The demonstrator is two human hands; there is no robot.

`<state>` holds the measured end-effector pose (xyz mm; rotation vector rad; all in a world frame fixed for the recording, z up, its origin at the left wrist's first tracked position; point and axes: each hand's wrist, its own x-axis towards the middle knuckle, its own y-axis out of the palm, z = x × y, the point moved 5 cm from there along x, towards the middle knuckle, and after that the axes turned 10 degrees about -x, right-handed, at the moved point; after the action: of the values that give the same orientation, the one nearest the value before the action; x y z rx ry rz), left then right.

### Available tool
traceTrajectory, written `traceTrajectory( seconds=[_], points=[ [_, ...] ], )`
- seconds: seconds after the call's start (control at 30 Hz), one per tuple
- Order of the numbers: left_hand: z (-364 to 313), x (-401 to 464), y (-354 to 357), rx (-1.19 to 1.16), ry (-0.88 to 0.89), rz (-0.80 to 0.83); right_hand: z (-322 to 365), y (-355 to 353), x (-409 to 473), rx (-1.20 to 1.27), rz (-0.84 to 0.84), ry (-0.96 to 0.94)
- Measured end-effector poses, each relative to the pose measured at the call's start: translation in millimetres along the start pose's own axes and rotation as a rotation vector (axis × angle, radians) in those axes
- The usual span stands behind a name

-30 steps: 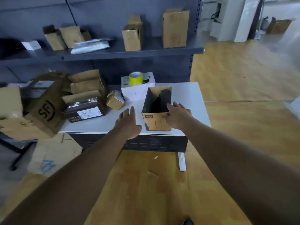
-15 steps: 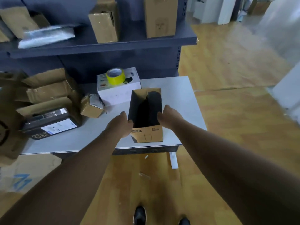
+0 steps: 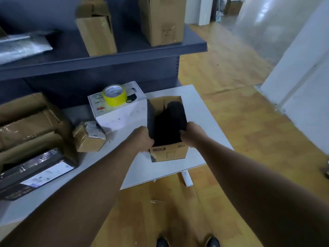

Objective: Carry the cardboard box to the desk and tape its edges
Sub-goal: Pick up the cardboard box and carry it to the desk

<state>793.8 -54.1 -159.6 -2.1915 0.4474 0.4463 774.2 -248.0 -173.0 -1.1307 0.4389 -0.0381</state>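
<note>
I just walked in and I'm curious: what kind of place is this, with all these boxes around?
Probably a packing or storeroom. Cardboard boxes stand on a dark metal shelf, a roll of yellow tape sits on a white box, and a wrapped parcel lies on the white desk.

From my remote view, the fingertips of my left hand (image 3: 142, 139) and right hand (image 3: 193, 133) are hidden inside the open cardboard box (image 3: 169, 152). Its dark contents are unreadable. The black carton (image 3: 33, 173) at left is cut off by the frame, and its label text is too blurred to read.
</note>
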Motion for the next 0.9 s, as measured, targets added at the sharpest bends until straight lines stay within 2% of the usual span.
traceTrajectory(
  seconds=[0.2,0.4,0.6,0.77,0.9],
  points=[
    [-62,21,3,0.013,0.167,0.061,-36,-39,-4,0.031,-0.157,0.143],
    [-153,22,58,0.186,0.387,0.118,-124,-82,-28,0.177,-0.265,0.325],
    [-253,2,151,0.155,0.481,0.328,-242,-121,-75,0.258,-0.356,0.462],
    [-328,-28,251,0.237,0.556,0.464,-352,-146,-127,0.225,-0.406,0.601],
    [-392,-63,325,0.327,0.654,0.509,-437,-165,-178,0.238,-0.475,0.703]
  ],
)
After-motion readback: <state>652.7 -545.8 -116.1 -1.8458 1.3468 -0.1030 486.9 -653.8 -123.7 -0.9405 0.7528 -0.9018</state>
